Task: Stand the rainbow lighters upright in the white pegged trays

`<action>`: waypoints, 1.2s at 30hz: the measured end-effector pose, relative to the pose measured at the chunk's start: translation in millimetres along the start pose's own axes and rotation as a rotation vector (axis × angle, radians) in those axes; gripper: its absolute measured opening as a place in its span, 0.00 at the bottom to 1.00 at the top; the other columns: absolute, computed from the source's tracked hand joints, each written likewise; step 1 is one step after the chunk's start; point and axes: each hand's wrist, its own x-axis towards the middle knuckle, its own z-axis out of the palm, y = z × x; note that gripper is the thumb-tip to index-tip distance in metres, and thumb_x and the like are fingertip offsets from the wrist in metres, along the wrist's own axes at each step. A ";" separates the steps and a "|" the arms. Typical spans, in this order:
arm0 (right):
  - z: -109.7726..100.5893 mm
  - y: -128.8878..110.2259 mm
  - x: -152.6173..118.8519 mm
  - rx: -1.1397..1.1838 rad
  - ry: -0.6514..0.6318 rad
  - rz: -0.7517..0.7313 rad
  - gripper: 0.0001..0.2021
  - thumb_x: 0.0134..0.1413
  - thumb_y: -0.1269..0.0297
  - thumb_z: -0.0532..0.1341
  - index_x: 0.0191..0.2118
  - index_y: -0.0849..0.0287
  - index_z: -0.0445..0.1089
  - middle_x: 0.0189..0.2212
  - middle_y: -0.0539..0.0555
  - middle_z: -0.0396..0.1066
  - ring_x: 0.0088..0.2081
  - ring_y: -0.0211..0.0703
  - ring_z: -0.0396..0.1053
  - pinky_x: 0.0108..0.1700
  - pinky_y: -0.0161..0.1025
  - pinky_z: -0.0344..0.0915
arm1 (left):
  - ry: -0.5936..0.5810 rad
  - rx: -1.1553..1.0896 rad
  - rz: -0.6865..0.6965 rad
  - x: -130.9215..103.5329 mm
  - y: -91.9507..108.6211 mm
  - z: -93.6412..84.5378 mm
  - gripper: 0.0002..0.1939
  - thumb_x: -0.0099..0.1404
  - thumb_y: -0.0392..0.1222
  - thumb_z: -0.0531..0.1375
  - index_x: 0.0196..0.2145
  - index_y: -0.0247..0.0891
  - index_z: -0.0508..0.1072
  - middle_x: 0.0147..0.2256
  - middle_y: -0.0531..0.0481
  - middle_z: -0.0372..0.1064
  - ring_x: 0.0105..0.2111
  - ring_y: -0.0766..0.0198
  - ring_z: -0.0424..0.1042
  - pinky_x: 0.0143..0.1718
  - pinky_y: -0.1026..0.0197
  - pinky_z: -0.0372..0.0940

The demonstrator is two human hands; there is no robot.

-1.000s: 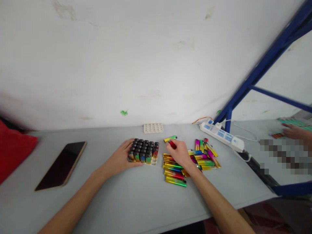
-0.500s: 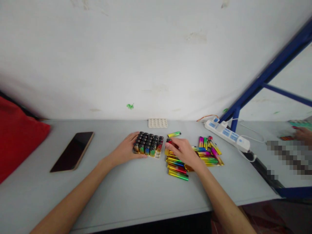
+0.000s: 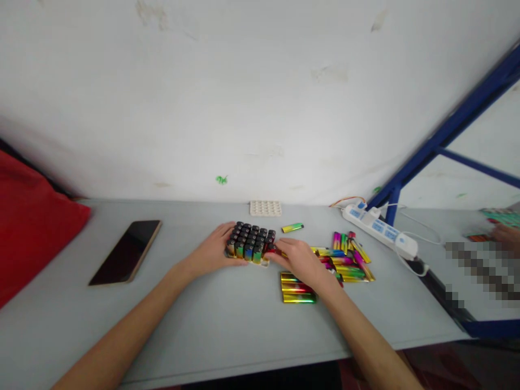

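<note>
Left hand [image 3: 213,252] cupped loosely against the left side of the tray [image 3: 251,245] of upright lighters, mid-desk [image 3: 227,319]. Right hand [image 3: 298,261] pinching a red lighter [image 3: 271,250] at the tray's right edge, can't tell if seated. Loose pile [image 3: 339,260] just right, one stray lighter [image 3: 293,227] behind. Phone [image 3: 127,251] well off left, power strip [image 3: 379,231] far right.
</note>
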 end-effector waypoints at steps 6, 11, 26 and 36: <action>-2.3 7.2 0.6 0.088 0.017 0.002 0.20 0.82 0.47 0.66 0.40 0.57 0.80 0.37 0.56 0.81 0.38 0.47 0.77 0.43 0.40 0.68 | 0.001 -0.013 -0.005 0.7 2.0 -1.3 0.52 0.54 0.63 0.84 0.71 0.45 0.77 0.74 0.37 0.74 0.75 0.33 0.71 0.81 0.34 0.64; -5.5 58.0 -8.8 0.228 0.224 0.048 0.22 0.89 0.56 0.51 0.62 0.56 0.82 0.59 0.66 0.84 0.62 0.57 0.80 0.69 0.57 0.74 | -0.016 0.003 -0.030 0.3 4.8 -2.2 0.51 0.56 0.63 0.84 0.71 0.45 0.77 0.75 0.35 0.73 0.75 0.33 0.72 0.81 0.33 0.63; -0.2 75.9 -2.5 0.164 0.296 0.275 0.14 0.81 0.60 0.60 0.56 0.59 0.82 0.47 0.63 0.85 0.49 0.55 0.82 0.58 0.49 0.76 | 0.001 0.016 -0.003 -2.1 4.7 -1.4 0.50 0.57 0.65 0.83 0.71 0.48 0.77 0.74 0.37 0.75 0.75 0.33 0.72 0.81 0.35 0.64; -9.3 48.0 4.2 0.742 0.483 0.405 0.31 0.61 0.27 0.70 0.40 0.56 0.80 0.24 0.45 0.62 0.28 0.42 0.60 0.31 0.40 0.60 | -0.009 0.006 -0.021 -2.0 9.2 -4.2 0.49 0.56 0.63 0.84 0.71 0.48 0.78 0.74 0.37 0.74 0.74 0.32 0.73 0.80 0.33 0.65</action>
